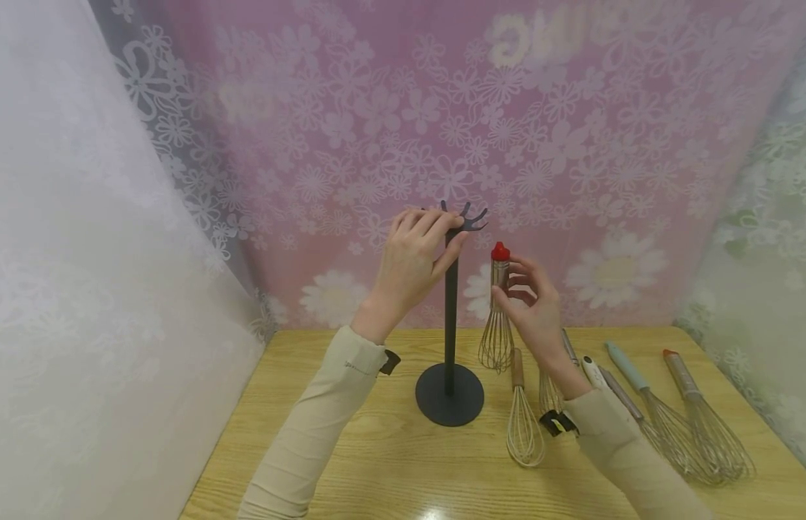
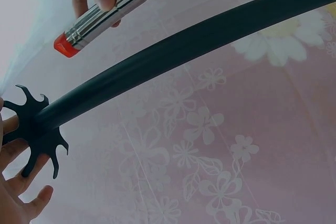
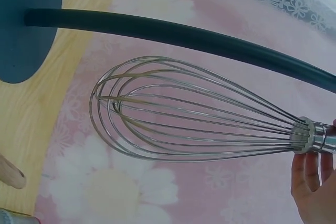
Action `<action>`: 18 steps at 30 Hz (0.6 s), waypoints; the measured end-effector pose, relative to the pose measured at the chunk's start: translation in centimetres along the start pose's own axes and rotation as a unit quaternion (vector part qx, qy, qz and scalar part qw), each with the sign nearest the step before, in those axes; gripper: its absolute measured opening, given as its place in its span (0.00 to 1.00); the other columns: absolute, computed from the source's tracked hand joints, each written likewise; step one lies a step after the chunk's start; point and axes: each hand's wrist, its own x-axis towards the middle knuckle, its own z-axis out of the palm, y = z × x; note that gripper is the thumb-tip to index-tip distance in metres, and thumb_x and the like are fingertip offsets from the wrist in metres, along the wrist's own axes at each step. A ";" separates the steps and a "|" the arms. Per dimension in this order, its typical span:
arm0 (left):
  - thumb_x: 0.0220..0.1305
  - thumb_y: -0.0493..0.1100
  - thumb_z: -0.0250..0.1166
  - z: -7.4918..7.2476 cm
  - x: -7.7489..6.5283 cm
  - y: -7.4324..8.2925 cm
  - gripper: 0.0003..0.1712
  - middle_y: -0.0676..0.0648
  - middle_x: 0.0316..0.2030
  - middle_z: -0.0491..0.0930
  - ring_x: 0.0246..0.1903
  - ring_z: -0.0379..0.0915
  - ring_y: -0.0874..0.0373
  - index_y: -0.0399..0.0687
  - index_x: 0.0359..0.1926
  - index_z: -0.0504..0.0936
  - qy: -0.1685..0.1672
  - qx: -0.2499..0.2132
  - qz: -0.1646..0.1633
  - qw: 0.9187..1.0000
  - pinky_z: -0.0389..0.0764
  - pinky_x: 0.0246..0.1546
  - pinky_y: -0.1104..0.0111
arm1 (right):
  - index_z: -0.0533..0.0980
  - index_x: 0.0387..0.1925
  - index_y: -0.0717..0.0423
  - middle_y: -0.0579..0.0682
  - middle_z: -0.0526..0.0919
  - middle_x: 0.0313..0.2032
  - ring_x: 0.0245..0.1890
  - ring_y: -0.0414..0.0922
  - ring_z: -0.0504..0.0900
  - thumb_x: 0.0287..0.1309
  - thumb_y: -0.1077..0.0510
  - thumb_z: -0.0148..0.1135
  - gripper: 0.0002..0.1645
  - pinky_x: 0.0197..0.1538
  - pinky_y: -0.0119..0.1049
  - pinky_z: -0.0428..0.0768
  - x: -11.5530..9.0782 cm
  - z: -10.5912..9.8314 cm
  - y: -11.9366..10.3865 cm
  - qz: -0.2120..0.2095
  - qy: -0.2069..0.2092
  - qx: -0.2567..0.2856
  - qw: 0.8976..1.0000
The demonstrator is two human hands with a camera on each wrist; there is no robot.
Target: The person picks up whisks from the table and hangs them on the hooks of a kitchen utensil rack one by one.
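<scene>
- Progress: looks early. One whisk picked up, none seen on the hooks, rest lying around.
- Whisk in hand: red-capped metal whisk (image 1: 500,274), near upright, cap on top, wires down; just right of the black stand (image 1: 451,318), apart from its post. Looks clear of the table (image 1: 377,448).
- Right hand (image 1: 536,307): fingers and thumb pinching the whisk's metal handle. Right wrist view shows that grip only partly, at the frame edge.
- Left hand (image 1: 412,245): on the stand's top, fingers fairly straight and spread against the hooks (image 1: 472,223), thumb apart from them in the left wrist view. Probably steadying.
- Done, as far as shows: stand upright on its round base (image 1: 435,406); one whisk raised beside it, below hook height.
- Left, my read: held whisk not on a hook yet; the others untouched.
- Others on the table, right side: wooden-handled whisk (image 1: 518,370) nearest the base, teal-handled whisk (image 1: 627,366), second red-tipped whisk (image 1: 681,373) farthest right, white handle (image 1: 594,373) between.
- Some pieces partly hidden behind the right forearm; exact count unclear.
</scene>
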 end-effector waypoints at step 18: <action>0.75 0.51 0.60 -0.1 0.0 0.0 0.14 0.50 0.45 0.85 0.47 0.77 0.51 0.49 0.50 0.84 -0.005 0.008 -0.001 1.000 0.71 0.61 0.56 | 0.72 0.62 0.71 0.65 0.80 0.48 0.41 0.41 0.78 0.57 0.76 0.66 0.30 0.45 0.25 0.80 2.9 0.1 -4.2 -0.037 0.007 -0.034 0.999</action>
